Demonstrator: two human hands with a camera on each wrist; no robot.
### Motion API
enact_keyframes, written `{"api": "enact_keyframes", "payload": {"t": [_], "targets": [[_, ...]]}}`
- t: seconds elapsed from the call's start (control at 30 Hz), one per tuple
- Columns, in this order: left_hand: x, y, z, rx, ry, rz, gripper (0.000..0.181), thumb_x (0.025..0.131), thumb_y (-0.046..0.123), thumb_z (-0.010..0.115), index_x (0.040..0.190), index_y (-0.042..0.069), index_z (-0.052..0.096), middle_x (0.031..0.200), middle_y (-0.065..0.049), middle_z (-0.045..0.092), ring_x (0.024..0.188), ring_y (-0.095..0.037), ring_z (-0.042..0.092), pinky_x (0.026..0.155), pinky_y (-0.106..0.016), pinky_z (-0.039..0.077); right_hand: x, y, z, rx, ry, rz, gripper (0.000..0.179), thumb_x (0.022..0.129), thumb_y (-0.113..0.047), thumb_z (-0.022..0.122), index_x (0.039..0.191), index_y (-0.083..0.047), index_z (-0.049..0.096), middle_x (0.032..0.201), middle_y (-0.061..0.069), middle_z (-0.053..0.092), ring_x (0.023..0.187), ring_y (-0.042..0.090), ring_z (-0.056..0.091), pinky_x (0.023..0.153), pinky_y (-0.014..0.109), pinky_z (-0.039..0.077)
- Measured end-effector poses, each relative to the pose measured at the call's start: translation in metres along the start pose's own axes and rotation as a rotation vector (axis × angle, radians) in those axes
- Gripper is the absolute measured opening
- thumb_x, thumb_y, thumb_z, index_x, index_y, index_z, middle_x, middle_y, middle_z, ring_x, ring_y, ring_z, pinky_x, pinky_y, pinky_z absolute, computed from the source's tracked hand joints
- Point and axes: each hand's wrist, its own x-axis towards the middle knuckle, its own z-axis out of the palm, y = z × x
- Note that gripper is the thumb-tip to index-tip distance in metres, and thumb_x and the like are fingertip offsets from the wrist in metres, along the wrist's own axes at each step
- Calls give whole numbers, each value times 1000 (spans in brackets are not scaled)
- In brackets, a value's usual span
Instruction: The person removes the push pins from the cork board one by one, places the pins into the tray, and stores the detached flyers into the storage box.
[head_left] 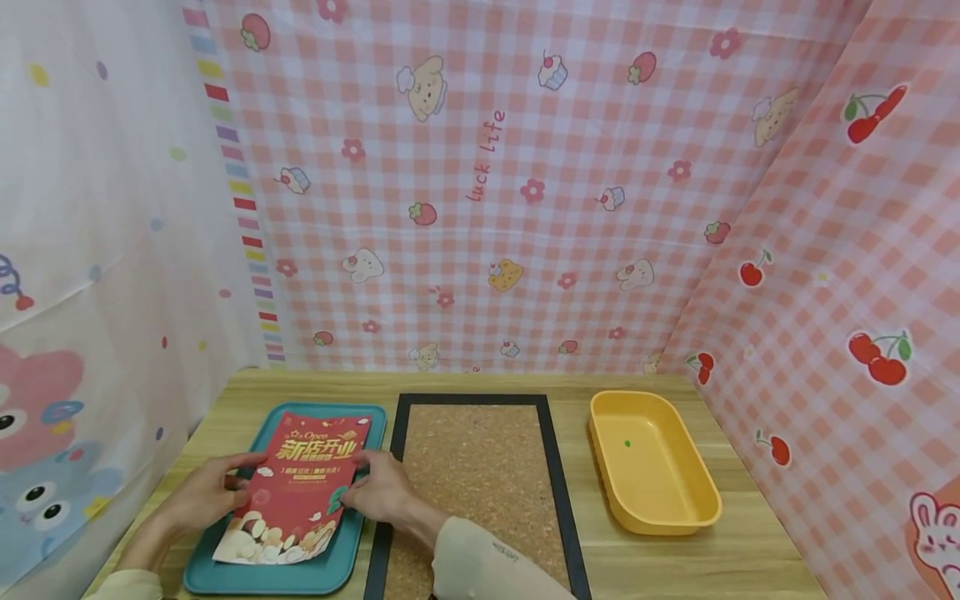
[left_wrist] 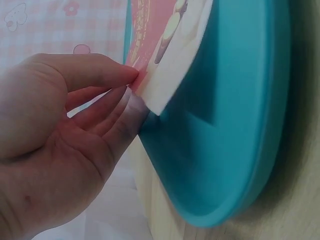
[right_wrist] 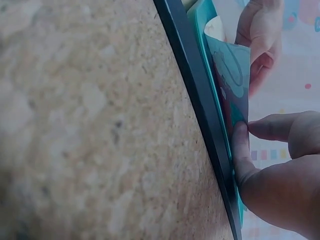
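A red flyer (head_left: 300,492) with gold lettering and pictures of food along its bottom is over a teal tray (head_left: 262,580) on the left of the table. My left hand (head_left: 204,493) pinches the flyer's left edge between thumb and fingers, and the left wrist view shows the flyer's corner (left_wrist: 157,100) raised off the tray. On the opposite side my right hand (head_left: 386,492) pinches the right edge. In the right wrist view, thumb and fingertip of the right hand (right_wrist: 282,165) meet on the bent-up paper (right_wrist: 232,75).
A cork board (head_left: 480,467) with a black frame lies just right of the tray, partly under my right forearm. Farther right sits a yellow plastic bin (head_left: 652,467). Patterned cloth (head_left: 480,217) hangs behind the wooden table and along both sides.
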Motion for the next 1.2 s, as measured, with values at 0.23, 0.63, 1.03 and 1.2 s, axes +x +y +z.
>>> {"api": "enact_keyframes", "payload": {"t": [0.23,0.63,1.03,1.2], "targets": [[-1,-1,0,-2,-7,26,62,104,-5,69,161,-16,48,135,-34,69,104,-26,72,76,-33,68,-2,-2,-2,-19,-20,14,58,94,4,84,149,-2,68,90,4,81,78,8,74,66,22,55],[-1,1,-4,-51,-52,29,74,108,14,78,165,-16,40,138,-33,70,107,-25,73,82,-34,70,3,-5,-7,-51,-53,21,57,92,-2,89,145,-8,70,125,2,71,88,9,71,78,27,61],[-4,3,-7,-53,-81,15,86,109,30,79,169,-13,36,143,-29,70,112,-25,71,86,-36,68,3,-4,-11,-13,-78,28,74,91,-10,92,158,-11,61,128,1,67,102,13,64,92,33,61],[-4,5,-8,-42,-82,4,89,109,33,79,171,-12,33,144,-29,69,114,-26,70,89,-40,68,0,-3,-17,56,-118,23,81,94,-11,91,165,-10,52,139,6,64,96,13,76,100,40,64]]}}
